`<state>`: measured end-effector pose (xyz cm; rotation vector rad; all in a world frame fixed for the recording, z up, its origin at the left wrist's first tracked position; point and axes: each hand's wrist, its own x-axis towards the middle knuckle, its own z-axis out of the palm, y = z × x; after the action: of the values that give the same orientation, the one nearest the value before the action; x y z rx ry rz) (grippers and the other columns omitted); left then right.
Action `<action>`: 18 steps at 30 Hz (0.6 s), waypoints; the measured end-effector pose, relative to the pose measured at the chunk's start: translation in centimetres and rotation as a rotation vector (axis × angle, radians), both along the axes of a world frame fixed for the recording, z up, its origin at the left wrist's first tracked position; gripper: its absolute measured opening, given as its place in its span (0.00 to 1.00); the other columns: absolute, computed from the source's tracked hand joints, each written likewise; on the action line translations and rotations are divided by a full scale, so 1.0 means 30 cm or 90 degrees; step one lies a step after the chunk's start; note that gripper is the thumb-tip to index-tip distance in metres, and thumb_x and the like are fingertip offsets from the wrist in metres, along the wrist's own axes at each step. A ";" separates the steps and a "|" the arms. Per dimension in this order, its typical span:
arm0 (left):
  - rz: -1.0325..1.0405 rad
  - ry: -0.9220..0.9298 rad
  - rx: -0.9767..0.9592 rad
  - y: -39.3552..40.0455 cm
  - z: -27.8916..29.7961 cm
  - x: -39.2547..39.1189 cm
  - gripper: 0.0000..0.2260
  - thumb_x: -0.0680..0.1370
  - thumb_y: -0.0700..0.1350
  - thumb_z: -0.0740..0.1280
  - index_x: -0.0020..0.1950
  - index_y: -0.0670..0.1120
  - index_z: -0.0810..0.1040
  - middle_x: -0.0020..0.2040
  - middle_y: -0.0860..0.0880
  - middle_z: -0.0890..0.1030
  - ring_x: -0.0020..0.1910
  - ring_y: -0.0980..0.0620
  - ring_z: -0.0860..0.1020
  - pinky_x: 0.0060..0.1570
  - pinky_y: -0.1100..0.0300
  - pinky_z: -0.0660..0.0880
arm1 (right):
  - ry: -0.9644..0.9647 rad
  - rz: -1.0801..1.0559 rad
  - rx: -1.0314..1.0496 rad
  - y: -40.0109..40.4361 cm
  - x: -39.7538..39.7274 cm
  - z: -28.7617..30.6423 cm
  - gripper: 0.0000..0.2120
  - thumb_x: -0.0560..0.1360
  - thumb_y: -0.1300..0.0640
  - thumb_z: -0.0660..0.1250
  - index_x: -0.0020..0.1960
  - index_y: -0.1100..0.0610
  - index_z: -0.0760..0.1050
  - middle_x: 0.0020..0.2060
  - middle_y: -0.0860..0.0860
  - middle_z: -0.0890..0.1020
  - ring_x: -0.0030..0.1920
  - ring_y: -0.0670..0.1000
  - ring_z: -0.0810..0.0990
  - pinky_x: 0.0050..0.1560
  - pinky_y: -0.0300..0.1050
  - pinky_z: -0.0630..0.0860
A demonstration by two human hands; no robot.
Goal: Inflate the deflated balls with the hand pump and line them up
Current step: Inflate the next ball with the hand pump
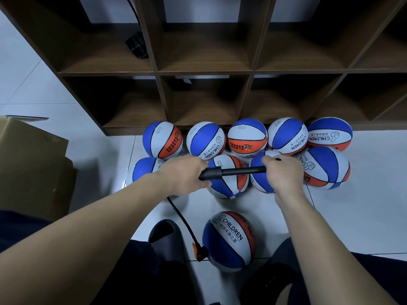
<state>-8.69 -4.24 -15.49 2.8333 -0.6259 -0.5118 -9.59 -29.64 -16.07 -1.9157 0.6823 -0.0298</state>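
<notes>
- Head view: left hand (184, 173) grips the pump (233, 172) at its wider end, right hand (284, 173) grips the other end, pump level above the balls.
- Hose (182, 221) runs down to the near ball (229, 241) on the floor (352, 216).
- Nine balls lie in two rows before the shelf (207, 71).

Both forearms are bare from the lower edge of the view to the wrists, with no sleeve, watch, band or glove on either. The left hand (185, 172) and the right hand (284, 172) carry no rings that can be made out. The legs are covered in dark navy trousers (136, 271) of plain cloth, without visible print or seam marks. One foot wears a dark grey slipper (164, 231) with a smooth rounded toe.
</notes>
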 end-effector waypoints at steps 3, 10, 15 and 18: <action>-0.011 -0.023 0.016 -0.007 0.005 0.002 0.13 0.81 0.61 0.69 0.44 0.53 0.76 0.37 0.53 0.79 0.38 0.53 0.77 0.34 0.57 0.68 | -0.032 -0.019 -0.006 0.005 -0.004 -0.004 0.22 0.73 0.58 0.70 0.28 0.54 0.60 0.20 0.45 0.61 0.27 0.53 0.60 0.34 0.50 0.61; -0.002 -0.048 0.009 -0.021 0.005 -0.012 0.13 0.82 0.60 0.68 0.44 0.53 0.77 0.37 0.53 0.79 0.37 0.53 0.78 0.34 0.57 0.71 | -0.115 -0.027 -0.045 0.125 -0.047 -0.016 0.22 0.76 0.60 0.68 0.29 0.54 0.60 0.24 0.48 0.62 0.30 0.54 0.61 0.32 0.49 0.60; -0.006 -0.040 0.007 -0.043 0.012 -0.023 0.13 0.82 0.60 0.68 0.44 0.53 0.78 0.36 0.54 0.78 0.35 0.53 0.77 0.36 0.55 0.75 | -0.106 0.033 -0.076 0.198 -0.074 -0.014 0.21 0.79 0.59 0.68 0.31 0.57 0.63 0.25 0.49 0.67 0.28 0.52 0.64 0.30 0.49 0.61; -0.010 -0.043 0.007 -0.055 0.014 -0.030 0.13 0.82 0.59 0.67 0.43 0.53 0.77 0.35 0.53 0.79 0.35 0.53 0.77 0.35 0.55 0.75 | -0.107 0.069 -0.067 0.236 -0.088 -0.024 0.21 0.81 0.55 0.67 0.33 0.58 0.66 0.26 0.52 0.70 0.29 0.53 0.67 0.32 0.52 0.67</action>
<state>-9.57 -5.87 -15.07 2.8690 -0.6596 -0.4260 -12.25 -22.56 -16.79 -2.0221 0.4707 -0.1593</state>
